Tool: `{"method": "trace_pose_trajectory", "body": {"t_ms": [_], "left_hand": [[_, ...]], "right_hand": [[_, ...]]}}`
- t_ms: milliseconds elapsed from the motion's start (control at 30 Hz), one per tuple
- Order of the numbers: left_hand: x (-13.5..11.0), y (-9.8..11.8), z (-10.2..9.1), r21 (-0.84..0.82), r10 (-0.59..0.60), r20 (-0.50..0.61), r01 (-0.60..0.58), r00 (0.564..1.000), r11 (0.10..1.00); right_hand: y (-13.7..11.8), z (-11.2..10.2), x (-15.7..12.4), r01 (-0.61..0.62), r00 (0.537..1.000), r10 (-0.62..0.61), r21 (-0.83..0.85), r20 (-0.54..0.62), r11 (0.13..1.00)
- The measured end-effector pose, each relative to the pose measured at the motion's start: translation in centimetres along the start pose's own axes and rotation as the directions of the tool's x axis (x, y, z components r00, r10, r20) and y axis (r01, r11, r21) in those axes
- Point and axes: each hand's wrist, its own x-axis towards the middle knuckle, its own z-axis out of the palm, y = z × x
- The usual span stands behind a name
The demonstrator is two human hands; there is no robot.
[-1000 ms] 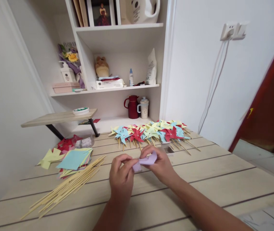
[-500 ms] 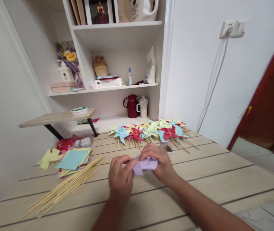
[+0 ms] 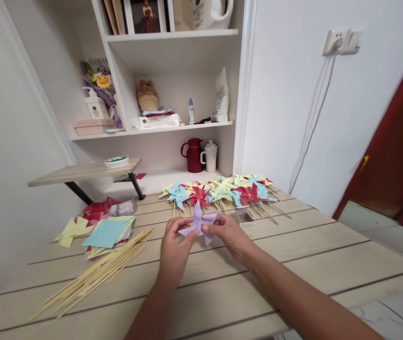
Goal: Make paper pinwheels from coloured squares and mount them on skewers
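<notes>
A purple paper pinwheel (image 3: 198, 219) is held up over the table, its several blades facing me. My left hand (image 3: 175, 246) pinches it near the centre and lower left blade with thumb and fingers. From the other side, my right hand (image 3: 230, 234) grips it, thumb pressed at the middle and fingers behind the right blade. No stick shows on this pinwheel. Beyond my hands lie finished-looking pinwheels (image 3: 220, 192) in blue, red and yellow on sticks. Left of my left hand are a bundle of thin wooden sticks (image 3: 98, 269) and a stack of coloured paper squares (image 3: 106, 233).
A small clear container (image 3: 244, 216) stands just beyond my right hand. A yellow paper pinwheel shape (image 3: 71, 231) and red paper (image 3: 98, 210) lie at the far left, near a raised wooden shelf (image 3: 84, 171). A red jug (image 3: 194, 156) and a cup (image 3: 210, 157) stand behind.
The purple paper, seen folded and edge-on before, has turned so its blades spread toward me. Both thumbs have come together at its centre.
</notes>
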Motion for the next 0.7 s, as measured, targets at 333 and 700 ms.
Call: {"method": "trace_pose_trajectory", "body": {"t_ms": [333, 700], "left_hand": [[-0.5, 0.1, 0.1, 0.246, 0.271, -0.032, -0.255, 0.962, 0.935], [-1.7, 1.4, -0.1, 0.497, 0.707, 0.010, -0.617, 0.707, 0.610]], "right_hand": [[-0.5, -0.1, -0.8, 0.354, 0.933, -0.349, -0.382, 0.084, 0.854], [-1.7, -0.4, -1.8, 0.755, 0.634, -0.720, -0.424, 0.283, 0.499]]}}
